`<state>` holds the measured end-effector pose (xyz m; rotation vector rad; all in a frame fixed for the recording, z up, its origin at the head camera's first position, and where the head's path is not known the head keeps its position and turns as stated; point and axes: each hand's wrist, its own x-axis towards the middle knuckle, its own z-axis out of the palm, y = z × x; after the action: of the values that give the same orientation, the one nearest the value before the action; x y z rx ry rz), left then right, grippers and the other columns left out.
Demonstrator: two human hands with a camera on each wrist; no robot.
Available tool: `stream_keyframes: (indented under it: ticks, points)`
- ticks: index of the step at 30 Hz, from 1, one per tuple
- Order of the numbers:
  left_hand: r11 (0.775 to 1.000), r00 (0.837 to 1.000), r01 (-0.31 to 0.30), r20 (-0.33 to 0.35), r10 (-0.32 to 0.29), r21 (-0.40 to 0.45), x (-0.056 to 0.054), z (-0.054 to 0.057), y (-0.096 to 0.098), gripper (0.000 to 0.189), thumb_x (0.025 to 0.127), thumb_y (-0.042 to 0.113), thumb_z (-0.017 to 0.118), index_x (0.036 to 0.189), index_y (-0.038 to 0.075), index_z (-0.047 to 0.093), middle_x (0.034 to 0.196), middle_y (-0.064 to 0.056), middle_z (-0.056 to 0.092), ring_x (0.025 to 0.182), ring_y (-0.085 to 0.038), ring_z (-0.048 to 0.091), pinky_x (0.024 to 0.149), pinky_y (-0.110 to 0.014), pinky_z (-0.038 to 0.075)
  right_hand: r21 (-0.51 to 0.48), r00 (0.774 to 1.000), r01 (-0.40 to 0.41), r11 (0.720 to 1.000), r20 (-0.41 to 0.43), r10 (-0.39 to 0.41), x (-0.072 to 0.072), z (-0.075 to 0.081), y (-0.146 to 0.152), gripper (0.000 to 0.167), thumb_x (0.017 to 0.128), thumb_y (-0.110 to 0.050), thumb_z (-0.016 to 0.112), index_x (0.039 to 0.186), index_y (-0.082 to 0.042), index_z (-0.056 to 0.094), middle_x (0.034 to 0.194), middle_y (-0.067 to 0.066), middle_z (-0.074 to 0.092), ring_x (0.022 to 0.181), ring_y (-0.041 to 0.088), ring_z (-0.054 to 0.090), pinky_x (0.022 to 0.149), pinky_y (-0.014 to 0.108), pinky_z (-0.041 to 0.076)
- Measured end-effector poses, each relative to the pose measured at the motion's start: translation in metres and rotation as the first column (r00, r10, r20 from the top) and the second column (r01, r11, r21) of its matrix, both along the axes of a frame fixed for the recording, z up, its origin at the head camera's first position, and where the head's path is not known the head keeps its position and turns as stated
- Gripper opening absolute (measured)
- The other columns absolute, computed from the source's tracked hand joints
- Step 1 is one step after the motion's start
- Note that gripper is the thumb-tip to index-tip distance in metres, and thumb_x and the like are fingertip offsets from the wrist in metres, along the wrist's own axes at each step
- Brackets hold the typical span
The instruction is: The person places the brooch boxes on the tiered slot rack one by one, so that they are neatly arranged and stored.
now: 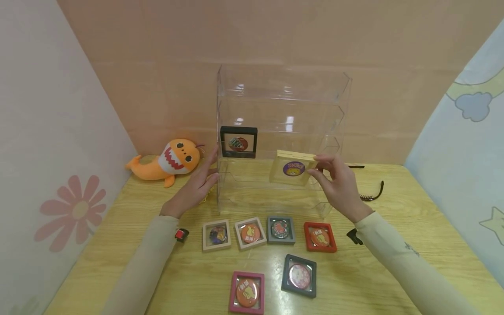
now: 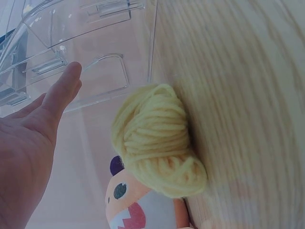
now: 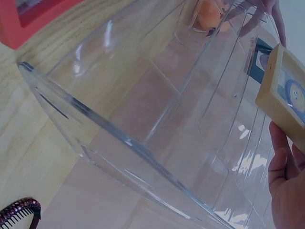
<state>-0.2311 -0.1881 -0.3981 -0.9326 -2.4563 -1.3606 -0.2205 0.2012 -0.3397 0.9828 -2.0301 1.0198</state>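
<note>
My right hand [image 1: 336, 183] pinches a pale yellow square frame [image 1: 275, 173] by its right edge, in front of the clear plastic rack [image 1: 283, 118]. A round purple badge [image 1: 293, 169] shows inside that frame. With straight fingers, my left hand [image 1: 194, 186] touches or nearly touches the rack's left side. A black frame [image 1: 238, 154] with a red and green badge stands in the rack at the left. In the right wrist view, the held yellow frame [image 3: 268, 102] is tilted beside the rack's tiers [image 3: 157, 95].
Several badge frames lie in front of the rack, including a red frame [image 1: 334, 245], a pink frame [image 1: 247, 311] and a dark grey frame [image 1: 298, 292]. An orange plush shark [image 1: 149, 171] and a yellow yarn ball [image 2: 152, 138] sit left. A dark toothed hairband [image 1: 381, 190] lies right.
</note>
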Motion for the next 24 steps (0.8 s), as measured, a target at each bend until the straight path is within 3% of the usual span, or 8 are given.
stream_keyframes:
  ticks: [10, 24]
  points:
    - [1.000, 1.000, 0.013, -0.014, -0.013, 0.015, -0.001, -0.003, 0.001, 0.076, 0.107, 0.006, 0.045, 0.164, 0.026, 0.000, 0.169, 0.002, 0.004, 0.151, -0.026, 0.022, 0.111, -0.057, 0.037, 0.000, 0.999, -0.012, 1.000, -0.040, 0.012, -0.011, 0.008, -0.008, 0.046, 0.076, 0.022, 0.075, 0.116, 0.011, 0.054, 0.104, 0.019, 0.065, 0.086, 0.024, 0.069, 0.079, 0.011, 0.049]
    - [1.000, 1.000, 0.010, -0.016, -0.010, 0.005, 0.000, -0.002, 0.003, 0.074, 0.109, 0.013, 0.043, 0.164, 0.033, -0.002, 0.169, 0.008, 0.002, 0.151, -0.024, 0.022, 0.112, -0.056, 0.037, -0.024, 1.000, -0.019, 1.000, -0.023, 0.018, -0.024, 0.016, -0.018, 0.038, 0.085, 0.015, 0.071, 0.118, 0.011, 0.053, 0.109, 0.022, 0.060, 0.088, 0.027, 0.067, 0.085, 0.014, 0.050]
